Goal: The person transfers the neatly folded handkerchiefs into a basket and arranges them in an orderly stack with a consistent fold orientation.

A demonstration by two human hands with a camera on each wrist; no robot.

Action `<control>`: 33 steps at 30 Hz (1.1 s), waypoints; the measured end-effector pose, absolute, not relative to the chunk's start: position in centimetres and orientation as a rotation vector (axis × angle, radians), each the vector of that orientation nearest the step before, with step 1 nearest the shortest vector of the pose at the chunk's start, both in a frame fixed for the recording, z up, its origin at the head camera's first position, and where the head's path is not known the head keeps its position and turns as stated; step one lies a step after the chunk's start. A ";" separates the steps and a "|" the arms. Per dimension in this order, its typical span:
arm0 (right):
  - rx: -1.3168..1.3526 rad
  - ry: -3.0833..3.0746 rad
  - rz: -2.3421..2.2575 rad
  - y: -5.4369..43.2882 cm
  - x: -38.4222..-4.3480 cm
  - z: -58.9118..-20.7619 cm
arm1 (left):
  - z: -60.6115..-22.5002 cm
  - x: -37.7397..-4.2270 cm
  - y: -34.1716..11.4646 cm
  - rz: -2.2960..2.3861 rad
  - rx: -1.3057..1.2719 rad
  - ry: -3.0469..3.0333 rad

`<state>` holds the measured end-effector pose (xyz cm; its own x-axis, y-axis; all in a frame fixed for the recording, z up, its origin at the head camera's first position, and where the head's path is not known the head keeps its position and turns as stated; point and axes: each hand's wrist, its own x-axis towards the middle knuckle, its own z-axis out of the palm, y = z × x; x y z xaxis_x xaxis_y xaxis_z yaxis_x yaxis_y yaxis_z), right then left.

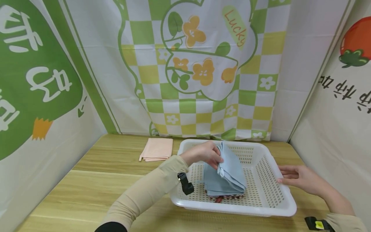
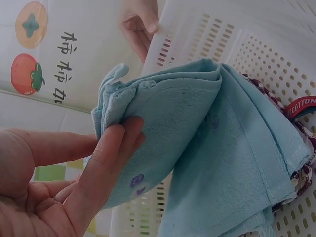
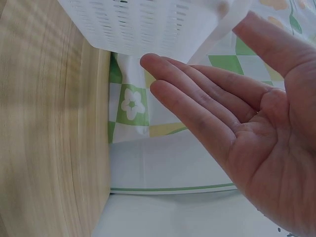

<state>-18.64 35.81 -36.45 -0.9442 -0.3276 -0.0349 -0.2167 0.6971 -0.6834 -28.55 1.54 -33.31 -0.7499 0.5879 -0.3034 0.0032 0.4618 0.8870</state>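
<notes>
My left hand (image 1: pixel 208 154) pinches the edge of a light blue folded towel (image 1: pixel 232 164), between thumb and fingers. In the left wrist view the towel (image 2: pixel 163 113) is lifted on the held side and bends over, with a small loop at its corner and purple marks on it. More blue cloth (image 2: pixel 222 163) lies below; whether it is the same towel I cannot tell. Under it a dark red patterned cloth (image 1: pixel 229 196) shows its edge and a red tag (image 2: pixel 302 105). My right hand (image 1: pixel 304 178), fingers straight, is at the right rim of the white basket (image 1: pixel 278 206), its thumb at the rim.
The perforated plastic basket stands on a wooden table (image 1: pixel 101 183). A folded pink towel (image 1: pixel 157 149) lies left of it, near the back. Printed cloth walls (image 1: pixel 203 112) enclose the table at the back and both sides.
</notes>
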 end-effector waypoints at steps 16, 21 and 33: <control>-0.432 2.763 -1.062 35.9 -18.7 -36.6 | -33.6 -28.8 0.6 1.258 0.484 2.125; -0.415 2.750 -1.068 35.9 -18.7 -36.6 | -33.9 -28.9 0.5 1.250 0.462 2.139; -0.433 2.732 -1.084 36.0 -18.8 -36.7 | -34.5 -29.2 0.2 1.233 0.438 2.117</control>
